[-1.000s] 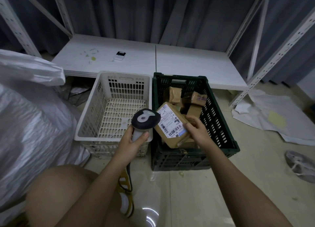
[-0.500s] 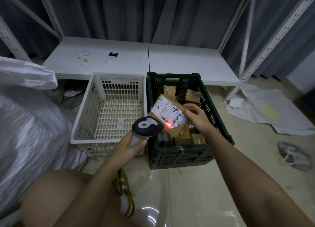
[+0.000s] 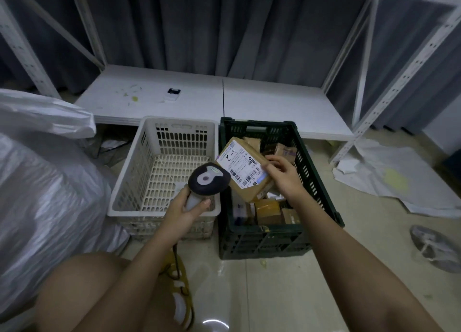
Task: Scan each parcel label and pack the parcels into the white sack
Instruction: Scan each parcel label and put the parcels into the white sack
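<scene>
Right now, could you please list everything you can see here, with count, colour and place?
parcel: one, brown, white label, held over green crate
scanner: one, grey and black, beside the parcel
green crate: one, on floor, more brown parcels inside
white basket: one, left of crate
white sack: one, far left
small device: one, white, on low shelf
left hand: grip on scanner
right hand: grip on parcel

Dim, bluish, underexposed frame. Overhead light source, seen as ring-shaped glare on the glossy floor (image 3: 214, 323). White sack (image 3: 37, 194) shows soft sheen. Curtain (image 3: 224, 27) nearly black. Wide-angle bowing on shelf uprights (image 3: 409, 65) at edges. Forearms slightly soft near the bottom.
</scene>
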